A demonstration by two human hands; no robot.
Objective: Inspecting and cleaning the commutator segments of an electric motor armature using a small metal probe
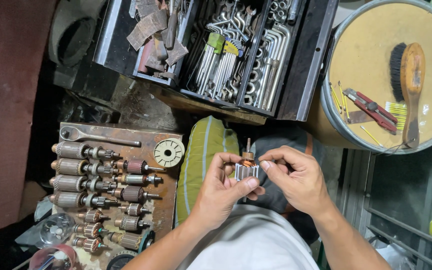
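Both of my hands meet just above my lap in the head view, and between them is a small motor armature (246,170), held upright with its shaft pointing away from me. I take that armature as my landmark. My left hand (221,192) is closed around its laminated core from the near left side, thumb pressed across the front. My right hand (296,180) comes in from the right with thumb and forefinger pinched together at the copper-coloured end just above the core; whether they hold a strand of wire or only touch the winding I cannot tell, it is too fine to make out. To me this reads as the stage of working the winding or commutator end by hand, and the next move calls for a steady grip on the core while the pinching fingers work with small, careful motions so nothing thin gets bent or torn. Left of the armature, beyond a green striped cushion (203,155), lies a rusty metal tray (168,200) carrying rows of other armatures (83,172), with a ratchet wrench (96,136) along its far edge and a pale round plastic fan (169,152) at its far right corner. Beyond the armature stands an open black toolbox (306,65) packed with hex keys (221,62) and wrenches. Far right of the armature is a round drum top (363,60) bearing a wooden brush (410,80) and a red utility knife (373,107).
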